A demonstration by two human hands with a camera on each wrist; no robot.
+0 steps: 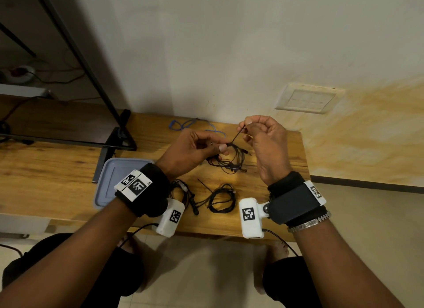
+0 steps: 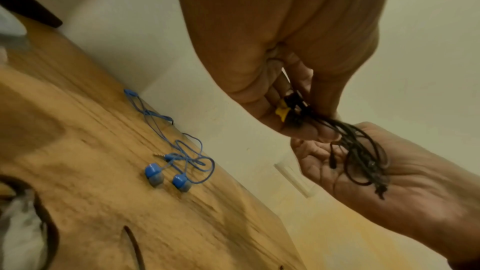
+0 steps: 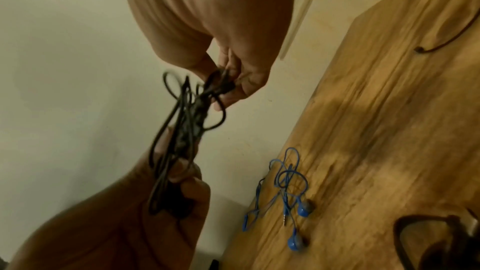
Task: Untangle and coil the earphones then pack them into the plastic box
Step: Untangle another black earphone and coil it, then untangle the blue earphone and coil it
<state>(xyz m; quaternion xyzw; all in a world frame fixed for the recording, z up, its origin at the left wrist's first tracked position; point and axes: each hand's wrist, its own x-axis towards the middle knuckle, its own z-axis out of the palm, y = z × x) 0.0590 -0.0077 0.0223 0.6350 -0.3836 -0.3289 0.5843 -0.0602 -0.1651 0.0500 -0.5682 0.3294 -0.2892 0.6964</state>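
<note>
A tangled black pair of earphones (image 1: pixel 231 158) hangs above the wooden table (image 1: pixel 57 170) between both hands. My left hand (image 1: pixel 218 149) grips the bundle of loops, seen as black earphones (image 2: pixel 363 151) in the left wrist view. My right hand (image 1: pixel 244 126) is raised a little higher and pinches one strand pulled taut out of the black earphones (image 3: pixel 182 126). The blue-grey plastic box (image 1: pixel 110 177) lies on the table to the left, partly hidden by my left wrist.
A coiled black pair of earphones (image 1: pixel 221 198) and a black-and-white pair (image 1: pixel 183 193) lie near the front edge. Blue earphones (image 1: pixel 183 124) sit loosely tangled by the wall. A black metal stand (image 1: pixel 110 147) is at the left. The table ends just right of my right hand.
</note>
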